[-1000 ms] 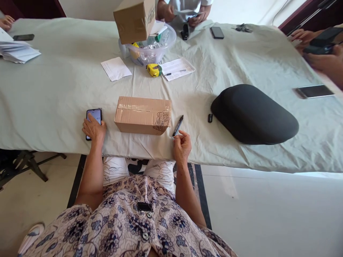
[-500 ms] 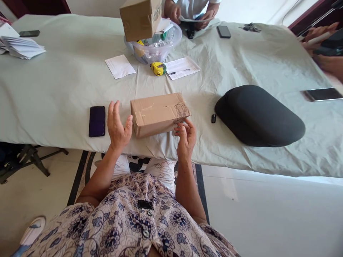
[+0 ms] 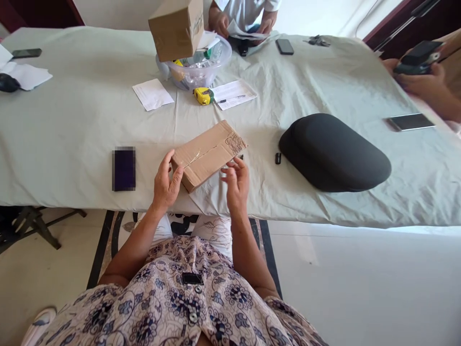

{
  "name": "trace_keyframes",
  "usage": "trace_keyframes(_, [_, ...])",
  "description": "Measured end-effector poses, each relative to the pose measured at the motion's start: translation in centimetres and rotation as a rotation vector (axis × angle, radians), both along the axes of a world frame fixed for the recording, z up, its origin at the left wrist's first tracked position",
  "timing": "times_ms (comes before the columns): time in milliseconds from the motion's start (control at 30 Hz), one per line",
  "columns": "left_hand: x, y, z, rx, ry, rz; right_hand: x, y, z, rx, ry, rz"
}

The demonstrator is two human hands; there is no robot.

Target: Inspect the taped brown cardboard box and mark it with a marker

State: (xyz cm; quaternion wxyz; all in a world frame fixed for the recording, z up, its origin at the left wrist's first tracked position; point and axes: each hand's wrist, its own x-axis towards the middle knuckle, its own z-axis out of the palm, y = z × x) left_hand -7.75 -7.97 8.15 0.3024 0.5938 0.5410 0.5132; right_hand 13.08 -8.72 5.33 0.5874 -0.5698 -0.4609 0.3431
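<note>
A closed brown cardboard box (image 3: 211,153) sits at an angle in front of me near the table's front edge, with a scribbled pattern at its right end. My left hand (image 3: 167,185) grips its left end, thumb on top and fingers round the far corner. Beside the box's front right side is my right hand (image 3: 236,185), its fingers bent but apart, with nothing visible between them. Just past its fingertips a small dark thing shows by the box, too small to name. A dark phone (image 3: 123,169), partly pixelated, lies left of my left hand.
To the right are a black rounded case (image 3: 334,154) and a small black object (image 3: 278,158). Farther back are a tape measure (image 3: 203,96), papers (image 3: 153,94) and a plastic basin (image 3: 225,55) carrying another box (image 3: 176,31). Two other people's hands show beyond the table.
My left hand has closed on the box's left end. The box has turned, its right end swinging away from me. The right hand's fingers have come away from the box's front side.
</note>
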Motion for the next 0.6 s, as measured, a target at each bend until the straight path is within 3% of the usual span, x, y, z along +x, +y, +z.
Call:
trace_keyframes(267, [-0.6,-1.8,0.4,-0.022,0.156,0.121,-3.0,-1.2,1.9,0.021,-0.006,0.366])
trace_keyframes(600, [0.2,-2.3,0.3,-0.021,0.008,0.169,-2.0,-0.7,1.7,-0.064,0.007,0.433])
